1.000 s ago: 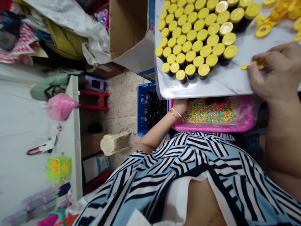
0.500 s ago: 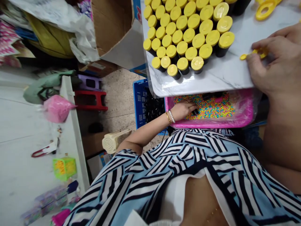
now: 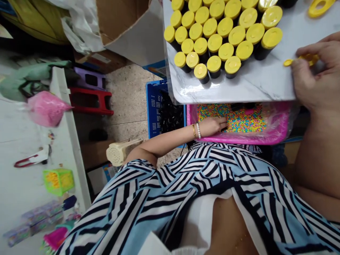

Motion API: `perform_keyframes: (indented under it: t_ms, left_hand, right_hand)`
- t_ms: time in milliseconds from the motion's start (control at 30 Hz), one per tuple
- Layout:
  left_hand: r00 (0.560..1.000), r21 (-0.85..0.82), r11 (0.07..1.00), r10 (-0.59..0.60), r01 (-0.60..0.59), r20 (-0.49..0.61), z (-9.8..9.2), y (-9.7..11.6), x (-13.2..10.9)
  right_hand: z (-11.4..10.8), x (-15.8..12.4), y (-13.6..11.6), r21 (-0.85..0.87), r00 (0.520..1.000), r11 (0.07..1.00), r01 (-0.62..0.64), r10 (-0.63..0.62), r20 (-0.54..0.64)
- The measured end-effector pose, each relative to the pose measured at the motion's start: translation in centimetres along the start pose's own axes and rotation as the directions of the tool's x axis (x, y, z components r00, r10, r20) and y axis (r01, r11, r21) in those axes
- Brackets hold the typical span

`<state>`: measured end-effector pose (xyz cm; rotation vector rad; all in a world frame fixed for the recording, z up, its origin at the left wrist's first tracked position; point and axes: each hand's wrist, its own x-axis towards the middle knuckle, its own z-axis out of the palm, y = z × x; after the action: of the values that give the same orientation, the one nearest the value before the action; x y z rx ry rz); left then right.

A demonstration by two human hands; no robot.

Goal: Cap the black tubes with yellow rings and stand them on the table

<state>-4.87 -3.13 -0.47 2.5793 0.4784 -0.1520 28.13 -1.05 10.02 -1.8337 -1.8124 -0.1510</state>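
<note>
My left hand, with bracelets at its wrist, reaches into the pink tub with its fingers closed. They press into small multicoloured beads. A dark sliver of a black tube shows under the fingertips, mostly hidden. At the right, my right hand pinches a yellow plastic piece with a small round tab, just over the white marbled tabletop. Left of it stand several upright black tubes with yellow caps. Another yellow ring-shaped piece lies farther back.
A blue crate of black pieces stands left of the tub. Behind it is an open cardboard box. Farther left are red and purple stools and a white table with a pink bag.
The view has shifted, moving the stools and white table leftward in the picture. My left hand's fingers now cover most of the black tube. My right hand still pinches the yellow piece.
</note>
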Motion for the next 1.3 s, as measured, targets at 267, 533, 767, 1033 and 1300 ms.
perform_keyframes:
  t_ms: [267,533,767,1033,1300]
  left_hand:
    - [0.966,-0.446,0.888,-0.203,0.113,-0.159,-1.6,-0.9,-2.0]
    - [0.837,-0.445,0.878,-0.106,-0.174,-0.537,-7.2,5.3,-1.5]
    - [0.699,-0.316,0.948,-0.248,0.033,-0.671,-12.1,6.2,3.7]
    - [0.602,-0.386,0.92,-0.346,0.068,-0.719,-11.0,5.4,5.9]
    - [0.626,-0.394,0.907,-0.394,0.148,-0.673,-11.4,6.1,5.9]
  right_hand:
    - [0.5,-0.5,0.7,-0.066,1.0,0.998,-0.012,0.013,0.015]
    - [-3.5,0.6,0.9,-0.12,0.963,0.981,0.15,-0.118,0.244]
    - [-5.8,2.6,0.2,-0.376,0.893,0.888,0.264,-0.078,0.444]
    - [-5.8,1.3,-3.4,0.634,0.736,0.386,-0.67,0.237,0.634]
    - [-2.5,0.9,-7.3,0.668,0.733,0.302,-0.68,0.28,0.62]
